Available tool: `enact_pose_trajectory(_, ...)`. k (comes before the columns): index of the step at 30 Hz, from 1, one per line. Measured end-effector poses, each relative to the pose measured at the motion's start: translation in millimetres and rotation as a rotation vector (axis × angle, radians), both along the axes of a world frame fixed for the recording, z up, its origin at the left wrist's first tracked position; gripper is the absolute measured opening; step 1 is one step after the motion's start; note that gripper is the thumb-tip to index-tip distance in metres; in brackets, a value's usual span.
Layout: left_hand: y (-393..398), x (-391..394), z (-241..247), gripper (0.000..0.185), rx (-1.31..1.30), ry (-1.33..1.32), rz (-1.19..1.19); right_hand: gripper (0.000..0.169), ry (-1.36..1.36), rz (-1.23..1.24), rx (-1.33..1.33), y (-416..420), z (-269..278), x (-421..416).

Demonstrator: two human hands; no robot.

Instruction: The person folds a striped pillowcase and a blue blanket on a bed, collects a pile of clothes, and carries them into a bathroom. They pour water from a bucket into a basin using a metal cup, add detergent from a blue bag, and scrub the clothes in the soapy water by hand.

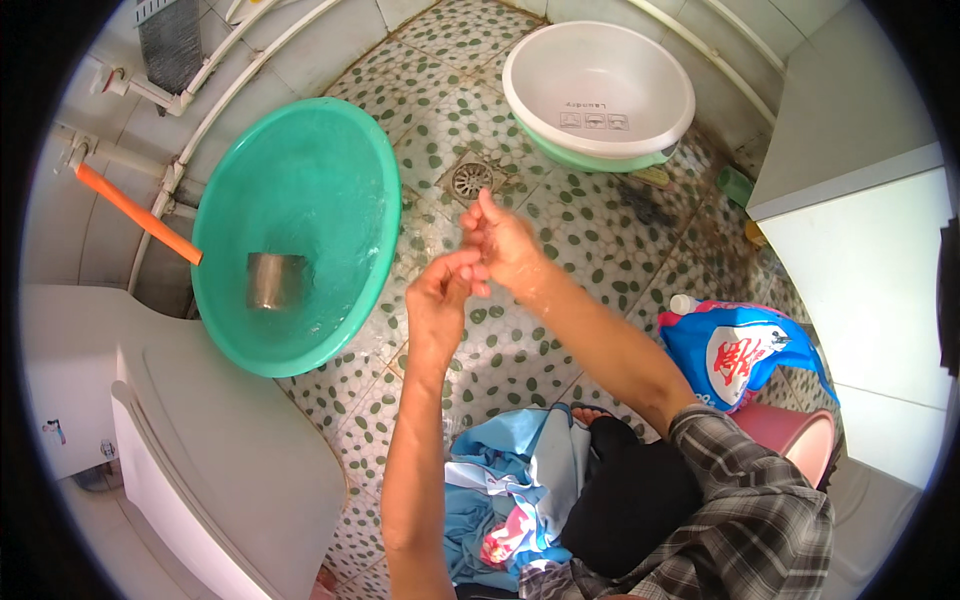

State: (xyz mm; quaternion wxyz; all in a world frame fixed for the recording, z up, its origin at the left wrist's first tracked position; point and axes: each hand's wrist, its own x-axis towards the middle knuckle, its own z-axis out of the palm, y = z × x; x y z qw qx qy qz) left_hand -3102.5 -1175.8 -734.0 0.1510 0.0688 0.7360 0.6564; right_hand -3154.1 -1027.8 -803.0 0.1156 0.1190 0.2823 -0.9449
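My left hand (450, 283) and my right hand (501, 240) meet over the pebble-patterned floor, their fingertips touching or overlapping. The fingers are partly curled, and I see no object in either hand. White flecks like suds cling to my right wrist. Left of my hands is a large green plastic basin (300, 180) of water, with a metal cup (275, 281) in it. An orange hose (139, 214) runs from a wall tap to the basin's rim. Light blue clothes (517, 480), with a pink-and-white patterned part, lie bundled below my hands, near my knee.
A white laundry basin (600, 82) sits in a light green one beyond my hands, right of a floor drain (472, 180). At right are a blue detergent bag (735, 356), a pink bucket (806, 446) and a white cabinet (870, 277). A white curved fixture (240, 420) stands lower left.
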Motion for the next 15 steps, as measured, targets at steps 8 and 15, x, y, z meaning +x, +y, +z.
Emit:
enact_pose_trajectory(8, -79.2, 129.6, -56.3, 0.042, -0.512, 0.267, -0.335, 0.03, 0.209, -0.439, 2.643, 126.6, 44.2, -34.3)
enact_pose_trajectory(15, -116.6, 226.6, -74.8, 0.049, -0.57, -0.147, -0.507, 0.025, 0.059, -0.104, 2.641, 191.1, 38.4, -43.4)
